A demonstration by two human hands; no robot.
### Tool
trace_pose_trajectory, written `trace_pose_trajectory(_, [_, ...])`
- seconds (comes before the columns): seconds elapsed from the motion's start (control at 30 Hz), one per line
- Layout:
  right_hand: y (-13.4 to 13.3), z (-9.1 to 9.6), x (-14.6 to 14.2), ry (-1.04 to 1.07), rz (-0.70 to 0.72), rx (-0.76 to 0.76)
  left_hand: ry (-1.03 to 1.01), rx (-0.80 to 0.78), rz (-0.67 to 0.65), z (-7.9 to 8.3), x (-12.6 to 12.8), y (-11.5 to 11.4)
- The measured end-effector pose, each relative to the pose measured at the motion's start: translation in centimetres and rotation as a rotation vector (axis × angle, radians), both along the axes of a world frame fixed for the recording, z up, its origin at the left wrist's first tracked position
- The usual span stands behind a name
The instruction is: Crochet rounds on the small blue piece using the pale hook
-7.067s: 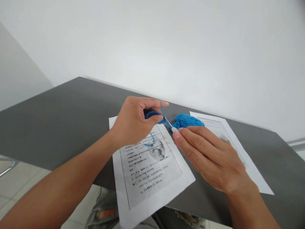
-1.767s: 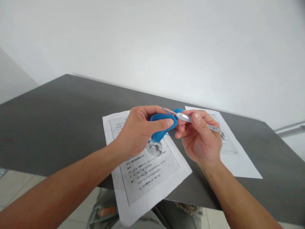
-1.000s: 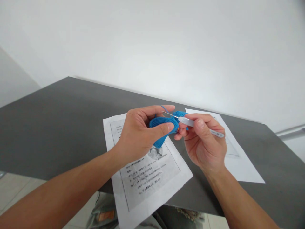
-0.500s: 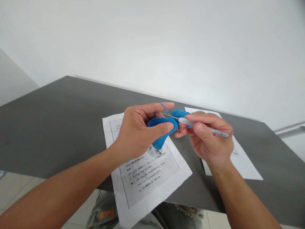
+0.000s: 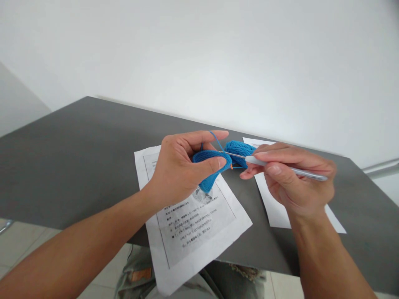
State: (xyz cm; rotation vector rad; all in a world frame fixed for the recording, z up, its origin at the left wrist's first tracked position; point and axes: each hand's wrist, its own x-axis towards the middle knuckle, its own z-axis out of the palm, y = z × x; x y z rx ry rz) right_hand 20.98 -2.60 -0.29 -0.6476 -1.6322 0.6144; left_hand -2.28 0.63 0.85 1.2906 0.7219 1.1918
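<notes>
My left hand (image 5: 181,168) pinches a blue crocheted piece (image 5: 207,166) between thumb and fingers, with the blue strand looped over its raised index finger. In my right hand (image 5: 294,176) a pale-handled crochet hook (image 5: 280,167) is gripped like a pen. Its thin metal tip reaches left to the edge of the crocheted piece. A ball of blue yarn (image 5: 238,147) lies on the table just behind the hook. A tiny orange marker (image 5: 231,167) hangs at the piece's edge.
A printed sheet (image 5: 193,224) lies under my left hand and hangs over the near edge of the dark grey table (image 5: 77,158). A second sheet (image 5: 277,209) lies under my right hand. A white wall stands behind the table.
My right hand has drawn the hook to the right, away from the crocheted piece, uncovering the yarn ball. The left hand has kept its grip and place.
</notes>
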Motion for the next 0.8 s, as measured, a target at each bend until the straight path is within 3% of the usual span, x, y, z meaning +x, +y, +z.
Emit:
trace_pose_trajectory(0.53, [-0.5,1.4,0.0,-0.201,-0.115,0.191,0.168,0.092,0.118,0.9,0.1,-0.3])
trace_pose_trajectory(0.8, [-1.2,1.5,-0.4,-0.287,-0.21,0.184,0.235,0.155,0.199,1.0,0.2,-0.6])
